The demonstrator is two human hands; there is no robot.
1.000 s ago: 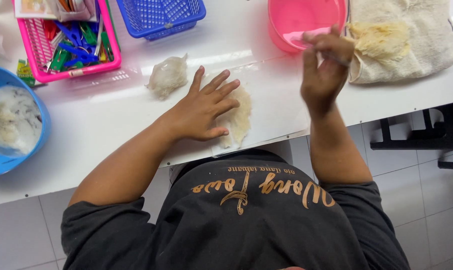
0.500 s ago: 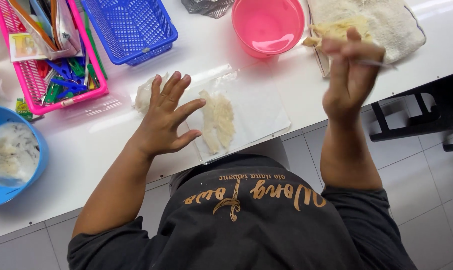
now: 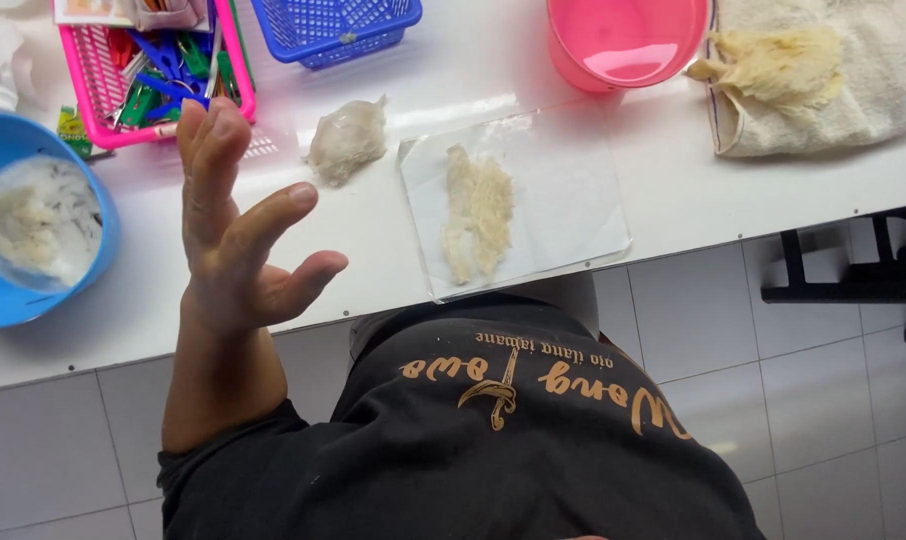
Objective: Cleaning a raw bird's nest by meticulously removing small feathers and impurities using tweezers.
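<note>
My left hand (image 3: pixel 238 235) is raised above the white table's front edge, fingers spread, holding nothing. To its right a pale, fibrous flat piece (image 3: pixel 478 212) lies on a clear plastic sheet (image 3: pixel 573 190). A crumpled whitish lump (image 3: pixel 346 139) sits on the table just behind the sheet's left corner. My right hand is out of view.
A blue bowl (image 3: pixel 108 245) with wet white material stands at the left. Behind are a pink basket (image 3: pixel 93 100) of small tools, a blue basket (image 3: pixel 338 30), a pink bowl (image 3: pixel 623 45), and a cream towel (image 3: pixel 853 90) with another fibrous piece (image 3: pixel 773 60).
My left hand lifted off the flat piece and moved left toward the blue bowl. My right hand, raised before at the right, has left the view.
</note>
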